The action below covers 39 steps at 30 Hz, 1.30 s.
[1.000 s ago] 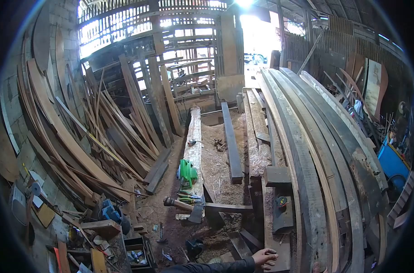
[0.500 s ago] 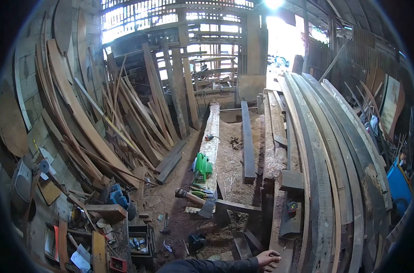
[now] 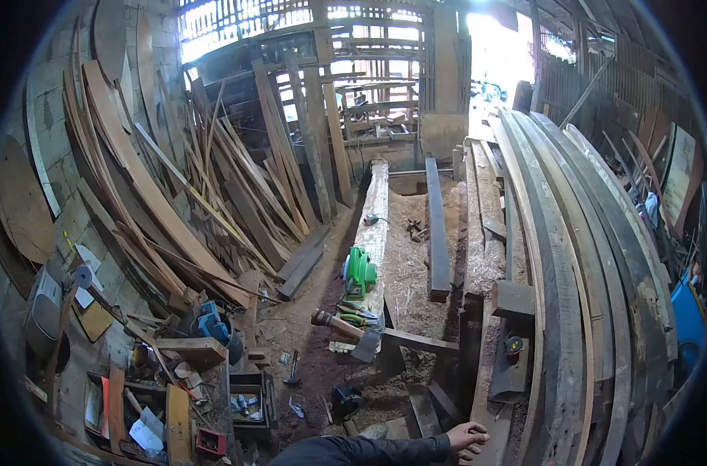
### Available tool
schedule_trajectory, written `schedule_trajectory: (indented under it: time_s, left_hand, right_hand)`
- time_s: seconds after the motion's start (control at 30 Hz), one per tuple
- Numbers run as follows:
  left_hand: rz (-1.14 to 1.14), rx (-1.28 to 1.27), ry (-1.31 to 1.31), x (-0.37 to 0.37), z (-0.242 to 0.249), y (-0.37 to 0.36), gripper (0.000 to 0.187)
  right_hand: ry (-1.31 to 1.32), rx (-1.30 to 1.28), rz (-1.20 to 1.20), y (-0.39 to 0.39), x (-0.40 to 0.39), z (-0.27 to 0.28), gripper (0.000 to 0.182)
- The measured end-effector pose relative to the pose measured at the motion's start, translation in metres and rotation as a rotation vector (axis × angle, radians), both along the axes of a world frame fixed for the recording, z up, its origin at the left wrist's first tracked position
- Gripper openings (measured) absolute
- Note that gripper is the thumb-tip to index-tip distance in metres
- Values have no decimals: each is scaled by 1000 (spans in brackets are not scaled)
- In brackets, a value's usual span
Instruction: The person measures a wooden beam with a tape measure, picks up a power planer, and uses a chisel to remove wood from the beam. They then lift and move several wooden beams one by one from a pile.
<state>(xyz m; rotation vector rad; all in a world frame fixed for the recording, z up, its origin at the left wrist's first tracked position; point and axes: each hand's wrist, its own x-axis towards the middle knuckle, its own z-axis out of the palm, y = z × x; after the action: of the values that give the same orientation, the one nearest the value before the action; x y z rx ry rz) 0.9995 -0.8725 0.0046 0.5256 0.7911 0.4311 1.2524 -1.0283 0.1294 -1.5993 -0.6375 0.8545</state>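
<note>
My left hand (image 3: 467,439) reaches in from the bottom edge in a dark sleeve (image 3: 369,450) and points to the right. Its fingers are loosely bent and a little apart, with nothing visible in them. It is over the lower end of a long plank (image 3: 493,423), to the right of some short wood pieces (image 3: 425,410); contact is unclear. My right hand is out of view. Farther forward, a green power tool (image 3: 359,273) sits on a pale beam (image 3: 374,206), with green-handled pliers (image 3: 357,314) and an axe (image 3: 366,346) close by.
Long curved planks (image 3: 559,311) are stacked on the right. Boards (image 3: 159,210) lean on the left wall. A dark beam (image 3: 436,233) lies ahead. A hammer (image 3: 292,369), a black tool (image 3: 345,401) and an open box (image 3: 248,404) are at the lower left and centre.
The view has shifted, so most of the scene sits slightly farther right in the frame. My left hand has moved slightly right and up in the picture, its fingers a little more spread.
</note>
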Motion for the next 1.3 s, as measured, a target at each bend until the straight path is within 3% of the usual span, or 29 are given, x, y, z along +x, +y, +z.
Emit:
schedule_trajectory:
  time_s: [0.13,0.27,0.4,0.53,0.63,0.73,0.93,1.0,1.13,1.3]
  left_hand:
    - [7,-15,-48,1,-7,-1,55]
    - [15,-33,-13,2,-1,-2,55]
    - [-5,-33,-9,3,-5,-2,55]
    - [9,-44,-15,7,-12,-5,55]
    - [-3,-32,-38,6,-10,-7,56]
    - [-21,-32,-3,3,-7,-4,56]
    - [7,-24,36,6,-31,-4,51]
    - [-3,-52,1,4,-34,-3,49]
    - [-9,-65,47,5,-23,-8,47]
    - [-9,-52,20,-3,6,-15,39]
  right_hand:
    - [-79,47,2,4,-6,4,38]
    - [12,35,30,-2,13,-17,36]
    - [46,42,9,3,0,0,28]
    - [106,74,40,-3,25,-33,25]
    - [-29,38,14,-9,30,-43,24]
    - [139,137,63,-7,24,-40,26]
    - [-154,145,-95,2,9,-30,30]
    - [42,43,-15,-2,23,-44,34]
    - [68,-197,-27,-3,32,-43,54]
    - [269,142,-49,3,-10,-19,59]
